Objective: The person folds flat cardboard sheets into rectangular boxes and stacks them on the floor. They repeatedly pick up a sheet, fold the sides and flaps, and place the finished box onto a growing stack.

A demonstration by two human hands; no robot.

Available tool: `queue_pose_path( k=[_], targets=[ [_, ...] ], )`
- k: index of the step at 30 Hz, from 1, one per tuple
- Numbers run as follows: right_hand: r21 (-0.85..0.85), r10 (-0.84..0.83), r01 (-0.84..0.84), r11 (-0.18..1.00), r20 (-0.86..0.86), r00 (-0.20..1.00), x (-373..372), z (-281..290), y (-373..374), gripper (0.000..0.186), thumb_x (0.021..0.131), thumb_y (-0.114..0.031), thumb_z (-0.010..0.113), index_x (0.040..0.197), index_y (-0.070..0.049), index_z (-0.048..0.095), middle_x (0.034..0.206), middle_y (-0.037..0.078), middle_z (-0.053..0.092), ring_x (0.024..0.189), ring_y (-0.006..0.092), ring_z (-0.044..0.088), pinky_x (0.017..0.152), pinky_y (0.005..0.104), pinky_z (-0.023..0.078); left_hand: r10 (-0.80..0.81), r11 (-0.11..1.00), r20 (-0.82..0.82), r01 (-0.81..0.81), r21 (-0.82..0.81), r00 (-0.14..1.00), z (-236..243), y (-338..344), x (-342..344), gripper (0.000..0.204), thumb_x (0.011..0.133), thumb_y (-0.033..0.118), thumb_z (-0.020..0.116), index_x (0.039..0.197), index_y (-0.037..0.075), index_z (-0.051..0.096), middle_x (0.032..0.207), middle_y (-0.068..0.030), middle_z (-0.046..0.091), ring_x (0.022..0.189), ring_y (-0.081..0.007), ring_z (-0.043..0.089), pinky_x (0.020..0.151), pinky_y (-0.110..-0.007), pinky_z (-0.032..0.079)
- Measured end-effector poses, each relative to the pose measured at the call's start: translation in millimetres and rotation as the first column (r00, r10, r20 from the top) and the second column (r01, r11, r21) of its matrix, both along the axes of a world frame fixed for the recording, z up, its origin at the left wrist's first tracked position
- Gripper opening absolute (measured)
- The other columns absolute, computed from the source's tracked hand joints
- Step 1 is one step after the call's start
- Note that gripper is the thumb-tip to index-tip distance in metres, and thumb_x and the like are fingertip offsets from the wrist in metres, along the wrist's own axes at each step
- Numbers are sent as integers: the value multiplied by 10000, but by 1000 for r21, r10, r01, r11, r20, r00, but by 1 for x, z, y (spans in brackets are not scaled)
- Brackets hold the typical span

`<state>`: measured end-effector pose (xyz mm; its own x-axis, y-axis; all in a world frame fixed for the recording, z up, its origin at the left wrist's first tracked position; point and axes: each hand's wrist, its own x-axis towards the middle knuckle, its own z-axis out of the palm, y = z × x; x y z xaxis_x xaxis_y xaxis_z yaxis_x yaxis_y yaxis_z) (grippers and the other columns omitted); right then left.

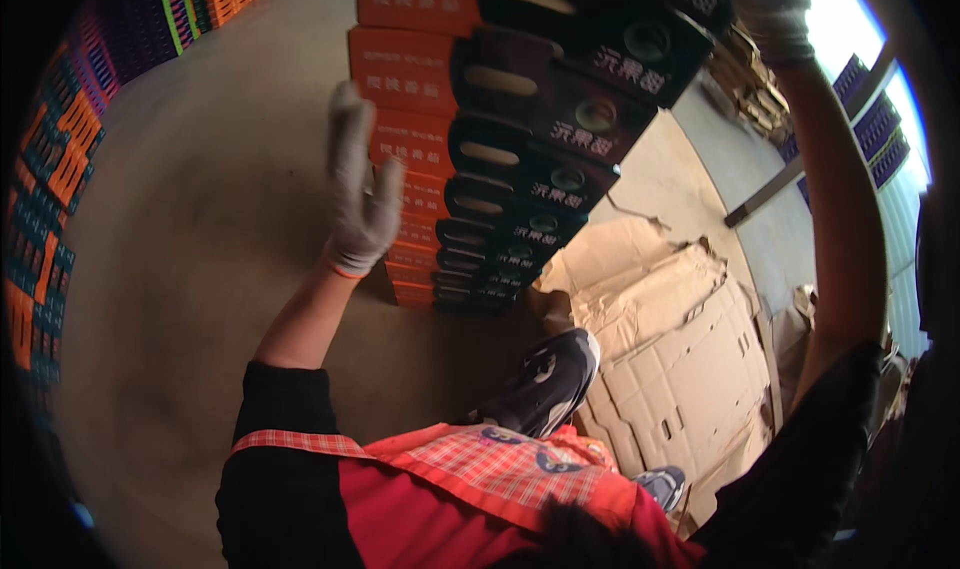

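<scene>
A tall stack of orange and black cartons (480, 159) rises in front of me from the concrete floor. My left hand (358, 194), in a grey work glove, is raised beside the stack's left side with fingers spread, holding nothing and close to the orange faces. My right hand (775, 9), also gloved, reaches high to the top right of the stack, next to the uppermost black carton (640, 39). Whether it grips the carton cannot be made out. My black shoe (545, 379) stands at the stack's foot.
Flattened brown cardboard sheets (670, 339) lie on the floor to the right of the stack. Rows of stacked orange, purple and green crates (60, 159) line the left side and far corner. Bare concrete floor (200, 249) stretches to the left.
</scene>
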<state>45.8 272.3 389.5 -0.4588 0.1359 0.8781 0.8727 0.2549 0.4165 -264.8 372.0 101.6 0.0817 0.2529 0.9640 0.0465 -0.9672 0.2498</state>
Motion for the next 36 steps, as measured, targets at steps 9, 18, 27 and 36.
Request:
queue_pose_path(
  k=[9, 18, 27, 36],
  targets=[
    [-326, -769, -758, 565, -541, -340, 89, -418, 12, 614, 812, -562, 615, 1222, -122, 491, 1280, 67, 472, 1160, 270, 435, 952, 573, 330, -63, -146, 41, 32, -989, 997, -206, 71, -18, 704, 898, 675, 337, 1301, 124, 508, 1363, -83, 491, 1275, -248, 427, 1009, -396, 364],
    [-121, -855, -921, 371, -431, -288, 23, -502, 35, 538, 849, -571, 498, 1133, -122, 585, 1181, 127, 560, 1040, 338, 515, 864, 632, 390, 134, -496, 387, 400, -771, 912, -264, 43, 5, 703, 851, 667, 295, 1412, 247, 353, 1491, -29, 327, 1358, -366, 294, 1000, -702, 179],
    [78, -951, -958, 274, -124, -282, -59, -490, -23, 395, 877, -469, 499, 1073, -146, 615, 1029, 74, 609, 913, 258, 572, 778, 503, 479, 78, -473, 635, 589, -655, 769, -215, 63, 6, 766, 839, 707, 256, 1407, 211, 391, 1496, -88, 324, 1343, -381, 306, 1029, -694, 170],
    [181, -920, -958, 222, -288, -267, -110, -502, 41, 165, 924, -249, 530, 954, -98, 588, 833, 79, 611, 717, 255, 597, 684, 470, 506, -90, -401, 637, 558, -727, 766, -240, 137, 13, 744, 858, 673, 286, 1415, 188, 371, 1508, -92, 304, 1356, -399, 278, 1016, -723, 137]
  ],
)
